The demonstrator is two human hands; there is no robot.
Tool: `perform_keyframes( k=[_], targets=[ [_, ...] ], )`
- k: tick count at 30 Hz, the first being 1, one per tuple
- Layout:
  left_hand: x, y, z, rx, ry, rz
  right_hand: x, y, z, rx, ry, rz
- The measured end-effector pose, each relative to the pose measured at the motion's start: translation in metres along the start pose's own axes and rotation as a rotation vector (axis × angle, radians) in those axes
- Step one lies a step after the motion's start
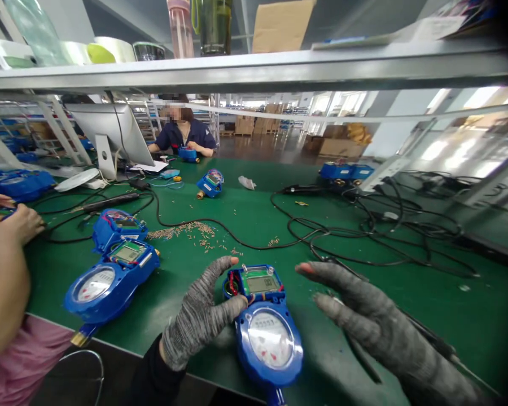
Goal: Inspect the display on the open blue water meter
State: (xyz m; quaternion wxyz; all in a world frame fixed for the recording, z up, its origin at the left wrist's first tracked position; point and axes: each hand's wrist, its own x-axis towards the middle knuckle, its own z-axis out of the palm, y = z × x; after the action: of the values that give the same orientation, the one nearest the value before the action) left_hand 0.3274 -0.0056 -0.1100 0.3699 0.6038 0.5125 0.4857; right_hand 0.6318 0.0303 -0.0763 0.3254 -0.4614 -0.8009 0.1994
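Note:
A blue water meter [268, 338] with a clear round dial lies in front of me. Its upper housing is uncovered, showing a green circuit board with a small display [261, 283] and red wires. My left hand [198, 316], in a grey knitted glove with bare fingertips, is at the meter's left side. Its thumb appears to touch the casing and its index finger stretches past the upper corner. To the right, my right hand [368, 321], gloved alike, hovers apart from the meter with fingers spread. A dark cable or tool lies partly hidden beneath it.
Two more blue meters [105, 285] stand to the left, beside a co-worker's bare hands [14, 223]. Small screws [186, 230] are scattered behind them. Black cables [364, 248] tangle at right. Across the green table sits another person [184, 132]; a metal shelf [254, 73] spans overhead.

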Motion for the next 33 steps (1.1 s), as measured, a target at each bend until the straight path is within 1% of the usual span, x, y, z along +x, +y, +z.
perform_keyframes(
  k=[3, 5, 9, 11, 14, 18, 22, 24, 27, 31, 33],
  targets=[
    [0.004, -0.002, 0.003, 0.008, -0.045, -0.013, 0.023, -0.008, 0.019, 0.117, -0.087, 0.05],
    [0.006, -0.006, 0.003, 0.031, -0.062, -0.007, 0.033, -0.009, 0.028, 0.199, -0.151, 0.053],
    [0.009, -0.012, 0.001, 0.089, -0.115, 0.003, 0.044, 0.004, 0.039, 0.288, -0.303, 0.003],
    [0.011, -0.012, 0.0, 0.141, -0.132, 0.035, 0.047, 0.013, 0.044, 0.297, -0.34, 0.005],
    [0.013, -0.012, -0.001, 0.259, -0.129, 0.148, 0.05, 0.018, 0.048, 0.299, -0.324, 0.033],
    [0.016, -0.012, -0.002, 0.438, -0.103, 0.315, 0.053, 0.017, 0.05, 0.309, -0.29, 0.07],
    [0.021, -0.009, 0.0, 0.564, -0.084, 0.462, 0.053, 0.02, 0.052, 0.362, -0.302, -0.004],
    [0.024, -0.008, 0.001, 0.57, -0.09, 0.473, 0.05, 0.022, 0.054, 0.378, -0.287, -0.026],
    [0.024, -0.008, 0.003, 0.521, -0.091, 0.441, 0.048, 0.023, 0.055, 0.367, -0.269, -0.053],
    [0.02, -0.01, 0.008, 0.38, -0.033, 0.37, 0.048, 0.019, 0.053, 0.286, -0.22, -0.166],
    [0.018, -0.011, 0.012, 0.306, -0.028, 0.328, 0.047, 0.019, 0.052, 0.261, -0.194, -0.2]
  ],
)
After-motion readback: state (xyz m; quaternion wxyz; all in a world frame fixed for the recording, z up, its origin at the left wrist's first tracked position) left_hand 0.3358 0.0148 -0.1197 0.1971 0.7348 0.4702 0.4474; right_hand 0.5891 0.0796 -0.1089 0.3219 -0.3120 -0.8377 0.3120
